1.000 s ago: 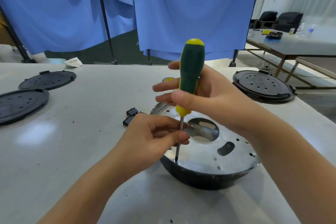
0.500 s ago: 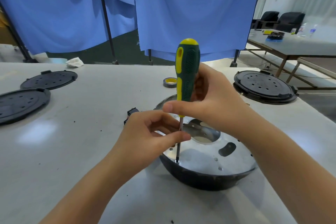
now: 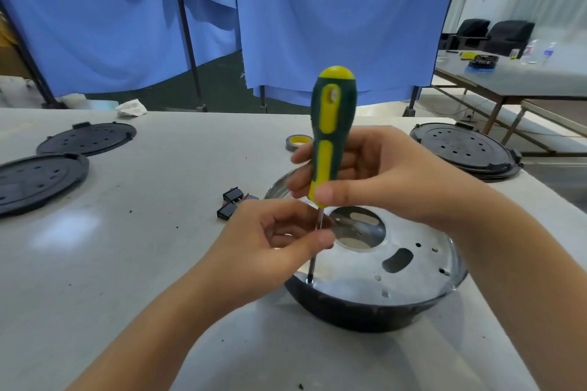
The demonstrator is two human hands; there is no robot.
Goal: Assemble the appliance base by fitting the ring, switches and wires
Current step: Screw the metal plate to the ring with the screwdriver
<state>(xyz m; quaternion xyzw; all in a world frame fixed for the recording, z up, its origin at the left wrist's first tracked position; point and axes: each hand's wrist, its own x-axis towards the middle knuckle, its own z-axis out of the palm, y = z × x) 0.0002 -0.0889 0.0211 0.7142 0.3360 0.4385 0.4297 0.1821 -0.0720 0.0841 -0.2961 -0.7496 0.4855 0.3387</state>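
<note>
- Two flat black round covers (image 3: 41,179) are lying at nine o'clock on the white table (image 3: 143,263), matte plastic, dotted with small holes.
- Two small black switches (image 3: 231,202) are sitting near the centre, just left of the base, partly hidden behind the left hand.
- The left hand (image 3: 273,241) is pinching the thin steel shaft between thumb and fingertips, steadying it.
- The screwdriver (image 3: 332,124), green rubbery handle with yellow inserts, is standing upright, its tip resting on a screw at the ring's near rim.
- The right hand (image 3: 378,174) is wrapping closed around the lower handle.
- The appliance base (image 3: 374,311), a black bowl-shaped shell, is sitting at five o'clock; the shiny metal ring (image 3: 409,267), with cut-outs and small holes, is lying on top.
- A roll of tape (image 3: 297,142) is peeking from behind the handle.
- Another black round cover (image 3: 467,149) is resting at two o'clock.
</note>
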